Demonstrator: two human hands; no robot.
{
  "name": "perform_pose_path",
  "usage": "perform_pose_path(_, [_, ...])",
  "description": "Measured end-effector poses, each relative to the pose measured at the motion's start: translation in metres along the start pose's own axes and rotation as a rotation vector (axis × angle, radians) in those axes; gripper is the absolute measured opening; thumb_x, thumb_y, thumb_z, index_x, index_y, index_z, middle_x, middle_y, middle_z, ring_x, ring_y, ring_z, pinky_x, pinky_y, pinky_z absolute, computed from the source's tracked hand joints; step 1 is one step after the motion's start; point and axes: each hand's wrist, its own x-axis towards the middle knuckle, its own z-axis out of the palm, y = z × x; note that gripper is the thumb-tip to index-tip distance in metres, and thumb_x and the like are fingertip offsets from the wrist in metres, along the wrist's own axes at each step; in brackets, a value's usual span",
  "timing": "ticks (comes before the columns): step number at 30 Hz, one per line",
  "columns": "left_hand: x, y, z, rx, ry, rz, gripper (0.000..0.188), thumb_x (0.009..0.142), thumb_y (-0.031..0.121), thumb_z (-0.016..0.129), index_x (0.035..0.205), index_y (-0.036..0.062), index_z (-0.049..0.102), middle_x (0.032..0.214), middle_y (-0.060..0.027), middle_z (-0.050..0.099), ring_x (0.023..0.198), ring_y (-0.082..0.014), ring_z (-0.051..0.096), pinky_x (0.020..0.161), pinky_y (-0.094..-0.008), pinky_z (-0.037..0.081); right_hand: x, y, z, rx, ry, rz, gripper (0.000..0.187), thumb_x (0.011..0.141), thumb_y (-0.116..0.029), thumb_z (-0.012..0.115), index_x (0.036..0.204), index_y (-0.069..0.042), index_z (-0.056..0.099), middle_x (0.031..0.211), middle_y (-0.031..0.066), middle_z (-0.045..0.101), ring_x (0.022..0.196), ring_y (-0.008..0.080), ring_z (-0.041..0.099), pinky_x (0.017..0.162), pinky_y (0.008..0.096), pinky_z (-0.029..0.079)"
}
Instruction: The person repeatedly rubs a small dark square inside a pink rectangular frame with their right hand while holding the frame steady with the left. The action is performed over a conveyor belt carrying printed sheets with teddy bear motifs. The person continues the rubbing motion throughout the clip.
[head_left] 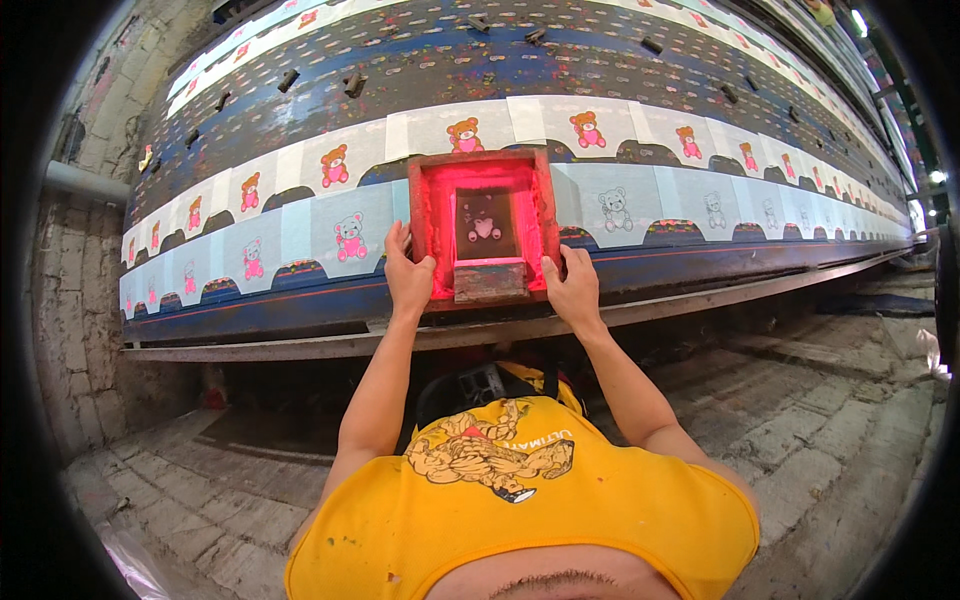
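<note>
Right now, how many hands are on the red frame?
2: the left hand on its left side and the right hand on its right side. No other hand shows on the red frame.

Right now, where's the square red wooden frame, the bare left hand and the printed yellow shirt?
Square red wooden frame (480, 158): head view, top bar.
Bare left hand (408, 282): head view, back.
Printed yellow shirt (590, 500): head view, chest.

Screen-printing workshop: long ink-spattered table (420, 78), rows of bear-printed pieces (375, 222), pink-inked frame (420, 215).
</note>
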Motion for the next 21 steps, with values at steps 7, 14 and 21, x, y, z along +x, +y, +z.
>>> perform_pose_path(7, [0.002, -0.01, 0.002, 0.093, 0.016, 0.028, 0.077, 0.077, -0.007, 0.068, 0.15, -0.0078, 0.042, 0.143, -0.0272, 0.061, 0.133, -0.0347, 0.061, 0.114, -0.0401, 0.046, -0.003, -0.021, -0.008, -0.069, 0.069, -0.164, 0.043, 0.092, -0.025, 0.076, 0.122, 0.004, 0.065, 0.116, 0.0202, 0.062, 0.111, 0.0404, 0.06, 0.096, 0.0475, 0.049])
perform_pose_path(14, [0.004, -0.003, -0.001, 0.117, -0.015, 0.002, 0.066, 0.076, -0.005, 0.069, 0.141, -0.0091, 0.058, 0.139, -0.0266, 0.065, 0.131, -0.033, 0.062, 0.113, -0.0388, 0.047, -0.021, -0.056, -0.004, -0.122, -0.299, -0.583, 0.048, 0.079, -0.021, 0.083, 0.12, -0.003, 0.066, 0.121, 0.0149, 0.06, 0.117, 0.0351, 0.058, 0.1, 0.0471, 0.049])
perform_pose_path(21, [0.005, -0.007, -0.002, 0.081, -0.036, -0.022, 0.068, 0.076, -0.005, 0.07, 0.143, -0.0088, 0.057, 0.14, -0.0249, 0.064, 0.132, -0.0314, 0.062, 0.114, -0.0375, 0.046, 0.003, -0.056, 0.02, -0.185, -0.171, -0.646, 0.028, 0.08, -0.005, 0.067, 0.108, 0.0, 0.066, 0.105, 0.0139, 0.063, 0.107, 0.0334, 0.061, 0.094, 0.0444, 0.05])
